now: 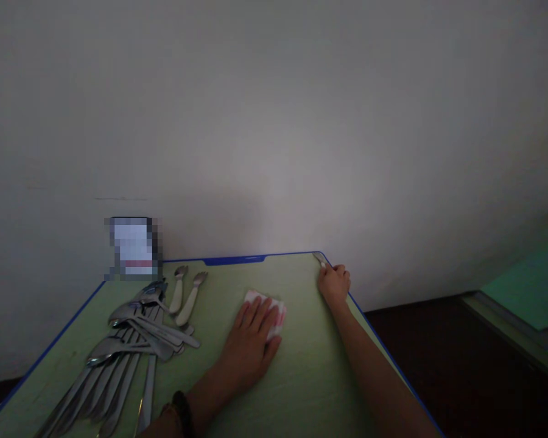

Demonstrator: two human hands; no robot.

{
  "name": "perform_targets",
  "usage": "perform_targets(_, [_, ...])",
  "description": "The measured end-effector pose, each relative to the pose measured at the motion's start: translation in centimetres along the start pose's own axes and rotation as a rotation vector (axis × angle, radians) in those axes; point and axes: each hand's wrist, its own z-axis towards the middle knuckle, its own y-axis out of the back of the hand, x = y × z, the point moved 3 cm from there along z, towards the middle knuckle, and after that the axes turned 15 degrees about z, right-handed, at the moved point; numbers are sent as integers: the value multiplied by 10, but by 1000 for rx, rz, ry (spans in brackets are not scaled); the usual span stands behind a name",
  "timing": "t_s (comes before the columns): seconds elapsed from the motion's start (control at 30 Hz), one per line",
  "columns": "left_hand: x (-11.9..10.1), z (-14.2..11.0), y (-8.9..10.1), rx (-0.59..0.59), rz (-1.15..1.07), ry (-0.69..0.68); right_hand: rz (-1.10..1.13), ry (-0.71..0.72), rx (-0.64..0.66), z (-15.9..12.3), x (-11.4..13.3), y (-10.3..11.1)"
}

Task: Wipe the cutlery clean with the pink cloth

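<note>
My left hand point(253, 344) lies flat on a folded white-and-pink cloth point(278, 319) in the middle of the table, fingers stretched over it. At the far right corner, my right hand point(334, 283) is closed around a small fork point(318, 258); its metal head sticks out toward the corner and its handle is mostly hidden. Left of my left hand are a light-handled small fork point(192, 299) and a light-handled small spoon or fork point(178, 291), side by side. Several metal spoons point(114, 347) and other long-handled cutlery lie in an overlapping pile nearer the left edge.
The pale green table point(310, 365) has a blue rim and a blue piece point(234, 260) at its far edge. A pixelated phone-like screen point(134, 243) leans at the far left. A plain wall point(274, 152) rises behind; dark floor point(447, 359) shows at right.
</note>
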Motion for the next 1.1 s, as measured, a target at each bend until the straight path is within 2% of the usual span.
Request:
perform_targets(0.27, [2, 1, 0, 24, -14, 6, 10, 1, -20, 5, -1, 2])
perform_targets(0.4, [-1, 1, 4, 44, -21, 17, 15, 45, -62, -7, 6, 11])
perform_targets(0.47, [-2, 0, 5, 46, -29, 38, 41, 188, -51, -22, 16, 13])
perform_targets(0.57, [3, -1, 10, 13, -49, 85, 165, 528, -22, -58, 36, 14])
perform_targets(0.63, [16, -4, 18, -26, -45, 103, 282, 683, 27, -87, 49, 14])
perform_targets(0.7, [38, -10, 29, -21, -3, 144, 396, 792, 118, -115, 64, 15])
perform_targets(0.8, [85, -22, 46, 142, 125, 315, 451, 917, 348, -146, 90, 12])
perform_targets(0.87, [112, -29, 54, 202, 156, 389, 443, 910, 406, -154, 107, 8])
perform_targets(0.93, [133, -31, 57, 275, 160, 447, 434, 849, 393, -153, 121, 0])
perform_targets(1.0, [144, -28, 53, 337, 139, 503, 430, 780, 358, -149, 132, -9])
perform_targets(1.1, [148, -19, 44, 408, 107, 619, 455, 722, 330, -144, 139, -19])
